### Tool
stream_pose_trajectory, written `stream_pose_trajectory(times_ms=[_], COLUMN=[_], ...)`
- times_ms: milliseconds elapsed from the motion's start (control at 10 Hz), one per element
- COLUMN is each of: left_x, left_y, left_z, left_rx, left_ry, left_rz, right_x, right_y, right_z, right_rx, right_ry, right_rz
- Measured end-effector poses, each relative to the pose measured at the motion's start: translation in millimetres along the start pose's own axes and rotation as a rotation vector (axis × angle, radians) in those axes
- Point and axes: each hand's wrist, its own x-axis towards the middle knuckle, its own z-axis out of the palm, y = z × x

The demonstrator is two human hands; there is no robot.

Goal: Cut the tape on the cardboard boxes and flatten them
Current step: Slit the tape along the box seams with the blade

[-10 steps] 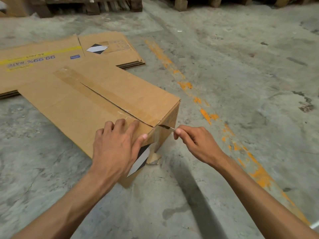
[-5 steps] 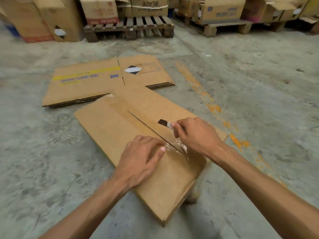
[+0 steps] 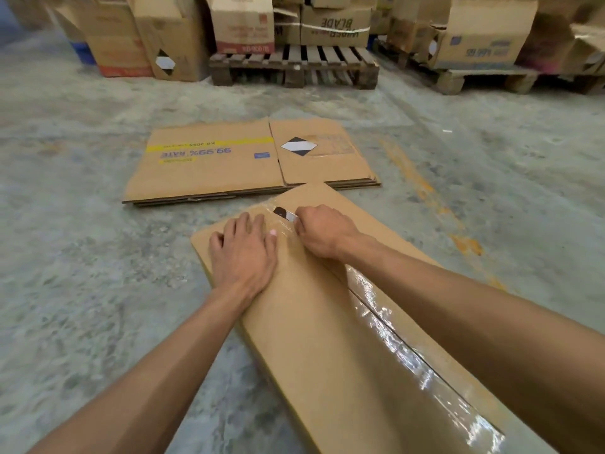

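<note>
Right hand (image 3: 322,232) in a tight grip on the blade (image 3: 284,213), tip at the far end of the taped seam (image 3: 396,329) on the cardboard box (image 3: 320,339), which lies on the floor (image 3: 82,257). Left hand (image 3: 244,253) presses flat on the box just beside the blade, fingers spread, holding nothing. Risk here, I'd say: the blade slips off the glossy tape toward those close fingers. Just beyond the box, a flattened stack (image 3: 229,165); further off, a pallet (image 3: 294,65) with more boxes. Nothing blocks the cut.
</note>
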Motion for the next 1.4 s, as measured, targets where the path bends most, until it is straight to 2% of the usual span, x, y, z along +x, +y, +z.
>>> stream_pose_trajectory(times_ms=[200,500,700,900,1400], left_x=[4.1,4.8,5.3,5.8,6.0], left_y=[-1.4,0.5,1.5,1.8,1.7], left_z=[7.3,8.3,9.9,9.7,11.9], left_rx=[0.085,0.078,0.066,0.064,0.051], left_ry=[-0.039,-0.049,-0.045,-0.067,-0.08], left_rz=[-0.021,-0.023,-0.044,-0.055,-0.066], right_x=[45.8,58.3,57.8,50.4,21.9], right_y=[-20.2,-26.9,-43.1,-39.9,-26.7], right_z=[11.2,7.4,1.8,5.5,-2.4], right_rx=[-0.06,-0.012,-0.111,-0.154,-0.255], right_ry=[0.0,-0.07,-0.125,-0.115,-0.23], right_rz=[0.012,0.066,0.069,0.058,0.06])
